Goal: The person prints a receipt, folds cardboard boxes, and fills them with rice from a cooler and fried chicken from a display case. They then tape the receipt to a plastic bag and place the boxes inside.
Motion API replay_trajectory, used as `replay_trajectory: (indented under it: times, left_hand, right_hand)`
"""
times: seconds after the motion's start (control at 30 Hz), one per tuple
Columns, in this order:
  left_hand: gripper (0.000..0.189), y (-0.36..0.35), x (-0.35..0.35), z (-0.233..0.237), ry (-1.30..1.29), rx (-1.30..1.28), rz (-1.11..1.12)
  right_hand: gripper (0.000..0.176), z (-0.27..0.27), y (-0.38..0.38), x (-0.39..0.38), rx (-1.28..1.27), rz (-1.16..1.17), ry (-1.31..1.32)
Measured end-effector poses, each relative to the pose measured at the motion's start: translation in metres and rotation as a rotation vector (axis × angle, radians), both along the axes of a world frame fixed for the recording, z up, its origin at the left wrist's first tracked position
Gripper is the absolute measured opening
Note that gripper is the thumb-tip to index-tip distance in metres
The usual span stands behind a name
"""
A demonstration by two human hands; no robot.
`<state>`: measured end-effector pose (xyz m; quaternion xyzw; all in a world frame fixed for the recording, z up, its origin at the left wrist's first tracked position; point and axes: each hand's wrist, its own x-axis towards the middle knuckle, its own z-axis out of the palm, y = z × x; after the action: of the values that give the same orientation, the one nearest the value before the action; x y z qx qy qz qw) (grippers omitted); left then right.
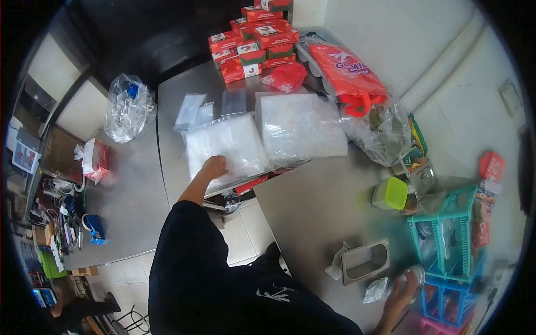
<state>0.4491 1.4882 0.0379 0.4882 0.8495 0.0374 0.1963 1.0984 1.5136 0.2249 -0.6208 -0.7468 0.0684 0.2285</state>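
A white, plastic-wrapped flat stack (231, 138) on the grey metal bench (170, 148) is touched by the left hand (215, 166), a round shiny container (420, 272) by the right hand (403, 290); whether their fingers are pinching cannot be told.

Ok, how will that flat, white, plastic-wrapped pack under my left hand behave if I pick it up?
The flat, white, plastic-wrapped pack will probably sag, as it looks soft and wrinkled. Its glossy surface may slide against your left hand. Lying broad and low, it seems unlikely to roll.
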Motion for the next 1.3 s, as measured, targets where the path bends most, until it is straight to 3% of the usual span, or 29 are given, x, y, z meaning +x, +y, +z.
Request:
replay_trajectory:
  times: [0.17, 0.27, 0.47, 0.57, 0.6, 0.63, 0.67, 0.77, 0.83, 0.87, 0.9, 0.97, 1.03, 1.07, 1.13, 1.17, 1.23, 1.3]
  left_hand:
    - [0.018, -0.002, -0.006, 0.005, -0.16, 0.089, 0.0]
    - [0.016, -0.003, -0.003, 0.006, -0.056, 0.149, -0.077]
    - [0.015, -0.007, 0.002, 0.032, 0.182, 0.204, -0.022]
    - [0.02, 0.001, -0.031, 0.026, 0.107, 0.574, 0.136]
    - [0.024, 0.002, -0.026, 0.056, -0.006, 0.816, 0.176]
    - [0.029, 0.003, -0.024, 0.089, 0.022, 0.788, 0.219]
    - [0.034, 0.004, 0.001, 0.133, -0.283, 0.98, 0.408]
    - [0.034, -0.013, 0.057, 0.218, -0.458, 1.19, 0.251]
    - [0.034, -0.033, 0.118, 0.247, -0.492, 1.232, 0.1]
    - [0.035, -0.046, 0.152, 0.253, -0.482, 1.236, 0.001]
    - [0.036, -0.062, 0.19, 0.26, -0.667, 1.065, -0.024]
    - [0.02, -0.071, 0.248, 0.232, -0.866, 1.064, -0.468]
    - [0.01, -0.075, 0.299, 0.226, -0.712, 0.682, -0.782]
    - [0.009, -0.076, 0.314, 0.227, -0.492, 0.744, -0.915]
    - [0.011, -0.085, 0.32, 0.233, -0.665, 0.685, -0.865]
    - [0.013, -0.09, 0.321, 0.239, -0.823, 0.619, -0.786]
    - [0.009, -0.093, 0.317, 0.259, -0.733, 0.867, -0.665]
    - [0.01, -0.091, 0.314, 0.261, -0.688, 0.851, -0.557]
  right_hand:
    - [0.028, 0.008, 0.01, -0.017, 0.038, 0.011, 0.013]
    - [0.03, 0.008, 0.006, -0.019, 0.037, -0.017, 0.041]
    - [0.032, -0.003, -0.006, -0.016, 0.042, -0.031, 0.07]
    - [0.032, -0.001, -0.01, -0.018, 0.126, 0.055, -0.008]
    - [0.032, 0.0, -0.011, -0.021, 0.134, 0.052, -0.004]
    - [0.029, 0.001, -0.012, -0.028, 0.069, 0.041, 0.11]
    - [0.025, 0.002, -0.014, -0.035, 0.004, 0.03, 0.224]
    - [0.019, 0.009, -0.019, -0.067, -0.166, 0.084, 0.318]
    - [0.031, 0.006, -0.022, -0.099, -0.316, 0.214, 0.478]
    - [0.046, -0.002, -0.022, -0.115, -0.412, 0.366, 0.623]
    - [0.051, -0.012, -0.025, -0.139, -0.738, 0.414, 0.95]
    - [0.043, 0.021, -0.033, -0.182, -1.443, 0.236, 1.513]
    - [0.04, 0.031, -0.028, -0.197, -1.517, 0.234, 1.56]
    - [0.039, 0.031, -0.024, -0.197, -1.535, 0.228, 1.579]
    - [0.041, 0.011, -0.011, -0.186, -1.114, 0.452, 1.352]
    - [0.041, 0.014, -0.011, -0.174, -1.089, 0.433, 1.363]
    - [0.029, 0.027, -0.015, -0.145, -0.468, 0.478, 1.158]
    - [0.024, 0.04, -0.03, -0.112, -0.444, 0.39, 1.252]
